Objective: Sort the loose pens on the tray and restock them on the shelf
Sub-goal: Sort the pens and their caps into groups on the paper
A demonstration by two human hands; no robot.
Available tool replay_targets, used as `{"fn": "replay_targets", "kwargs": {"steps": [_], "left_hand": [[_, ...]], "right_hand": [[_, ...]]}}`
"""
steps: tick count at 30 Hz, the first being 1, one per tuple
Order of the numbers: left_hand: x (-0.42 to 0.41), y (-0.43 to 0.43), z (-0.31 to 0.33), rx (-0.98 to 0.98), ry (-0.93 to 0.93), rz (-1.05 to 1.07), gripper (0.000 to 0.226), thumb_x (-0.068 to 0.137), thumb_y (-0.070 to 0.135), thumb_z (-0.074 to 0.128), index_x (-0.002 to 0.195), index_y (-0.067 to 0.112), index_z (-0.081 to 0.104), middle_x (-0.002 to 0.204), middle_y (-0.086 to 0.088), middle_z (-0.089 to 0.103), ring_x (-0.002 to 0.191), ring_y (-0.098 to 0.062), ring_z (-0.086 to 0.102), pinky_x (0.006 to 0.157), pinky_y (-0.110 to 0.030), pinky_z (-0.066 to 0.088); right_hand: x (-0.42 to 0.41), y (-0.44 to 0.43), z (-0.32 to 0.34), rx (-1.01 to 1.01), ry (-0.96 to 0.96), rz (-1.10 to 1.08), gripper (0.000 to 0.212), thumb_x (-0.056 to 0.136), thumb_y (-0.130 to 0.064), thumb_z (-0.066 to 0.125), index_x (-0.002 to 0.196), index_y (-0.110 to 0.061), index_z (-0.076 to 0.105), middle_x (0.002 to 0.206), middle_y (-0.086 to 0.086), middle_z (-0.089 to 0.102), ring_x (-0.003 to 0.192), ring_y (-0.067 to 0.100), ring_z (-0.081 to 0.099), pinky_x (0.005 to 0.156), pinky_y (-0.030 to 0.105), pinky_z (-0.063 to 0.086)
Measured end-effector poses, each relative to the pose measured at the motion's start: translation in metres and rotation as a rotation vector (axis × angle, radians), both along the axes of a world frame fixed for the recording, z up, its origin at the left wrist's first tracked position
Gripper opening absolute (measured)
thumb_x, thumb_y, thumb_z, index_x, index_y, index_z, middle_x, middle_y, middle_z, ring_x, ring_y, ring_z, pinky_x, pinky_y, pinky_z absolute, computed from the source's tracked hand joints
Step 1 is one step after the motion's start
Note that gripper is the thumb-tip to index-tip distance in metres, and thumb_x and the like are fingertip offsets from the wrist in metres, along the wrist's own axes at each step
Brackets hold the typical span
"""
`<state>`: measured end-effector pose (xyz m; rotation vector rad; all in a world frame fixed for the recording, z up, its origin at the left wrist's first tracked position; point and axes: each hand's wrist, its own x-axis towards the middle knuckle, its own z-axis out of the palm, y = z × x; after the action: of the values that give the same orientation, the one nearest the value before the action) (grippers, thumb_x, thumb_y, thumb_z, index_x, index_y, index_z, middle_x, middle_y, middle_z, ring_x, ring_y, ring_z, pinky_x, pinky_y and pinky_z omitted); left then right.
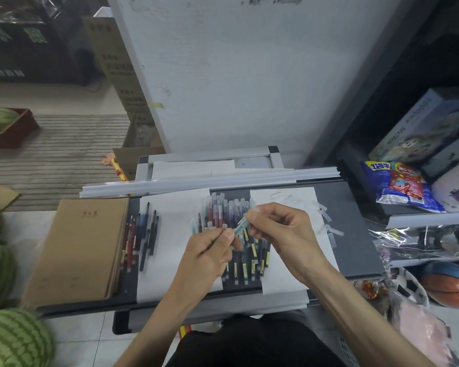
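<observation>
Pinching a translucent teal cap (241, 225) between thumb and fingertips, the right hand (281, 229) meets the left hand (210, 252), whose fingers are curled round a thin dark pen (213, 242), just above the middle of the grey tray (355, 234). Cap and pen share one line, lower left to upper right, so I'd say the hands need only a straight push together along that axis; whether the cap is seated yet, I cannot tell. Right beneath lies the main heap of pens (253, 258), caps toward the far edge. A smaller group of pens (143, 234) sits on white paper (175, 226) beside brown notebooks (80, 247) at the left edge. Spare clear caps (326, 221) scatter near the right edge. A stocked shelf (429, 219) stands right, with watermelons (0, 274) on the floor to the left.
</observation>
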<state>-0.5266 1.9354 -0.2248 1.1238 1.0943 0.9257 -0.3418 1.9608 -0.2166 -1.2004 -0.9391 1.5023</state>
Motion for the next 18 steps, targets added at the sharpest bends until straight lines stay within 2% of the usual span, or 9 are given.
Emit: {"fn": "replay_targets", "kwargs": {"steps": [3,5,8,10,15,18], "left_hand": [[0.006,0.004,-0.005,-0.015,0.062,0.011,0.039,0.11,0.025,0.047,0.086,0.003,0.068,0.061,-0.007,0.036,0.048,-0.012,0.027,0.045,-0.022,0.025],[0.008,0.006,-0.01,0.025,0.203,-0.007,0.042,0.111,0.026,0.045,0.084,0.002,0.066,0.059,-0.005,0.047,0.048,-0.012,0.038,0.049,-0.025,0.033],[0.003,0.006,-0.019,0.084,0.448,-0.046,0.043,0.109,0.037,0.046,0.076,0.015,0.064,0.064,0.0,0.061,0.055,-0.011,0.054,0.061,-0.036,0.049],[-0.004,0.004,-0.029,0.091,0.562,-0.083,0.04,0.108,0.039,0.048,0.077,0.019,0.064,0.069,0.001,0.065,0.06,-0.014,0.06,0.069,-0.041,0.055],[-0.031,0.006,-0.066,-0.005,0.701,-0.134,0.023,0.106,0.028,0.054,0.092,0.027,0.072,0.078,0.009,0.071,0.066,-0.014,0.066,0.073,-0.038,0.058],[-0.06,0.019,-0.089,-0.039,0.923,-0.077,0.015,0.103,0.025,0.057,0.099,0.025,0.072,0.087,0.006,0.075,0.072,-0.013,0.069,0.078,-0.035,0.058]], "right_hand": [[-0.011,-0.008,-0.006,0.032,-0.109,0.095,0.018,0.094,-0.015,0.075,0.084,0.0,0.072,0.077,0.018,0.071,0.073,0.021,0.067,0.074,0.029,0.053],[-0.017,-0.011,-0.012,0.033,-0.192,0.106,0.025,0.097,-0.021,0.072,0.082,-0.002,0.071,0.076,0.016,0.071,0.075,0.022,0.067,0.077,0.035,0.055],[-0.012,-0.007,-0.021,0.006,-0.324,0.079,0.023,0.098,-0.024,0.071,0.083,-0.006,0.074,0.077,0.007,0.076,0.078,0.022,0.071,0.084,0.045,0.059],[-0.005,-0.002,-0.028,-0.006,-0.44,0.112,0.023,0.099,-0.028,0.07,0.086,-0.009,0.074,0.079,0.004,0.078,0.078,0.025,0.074,0.085,0.049,0.059],[0.016,0.007,-0.048,-0.068,-0.628,0.205,0.025,0.1,-0.032,0.067,0.085,-0.013,0.07,0.077,-0.004,0.079,0.076,0.014,0.075,0.081,0.039,0.059],[0.032,0.021,-0.068,-0.117,-0.841,0.251,0.034,0.101,-0.04,0.064,0.079,-0.014,0.069,0.07,-0.006,0.076,0.068,0.007,0.072,0.07,0.021,0.053]]}}
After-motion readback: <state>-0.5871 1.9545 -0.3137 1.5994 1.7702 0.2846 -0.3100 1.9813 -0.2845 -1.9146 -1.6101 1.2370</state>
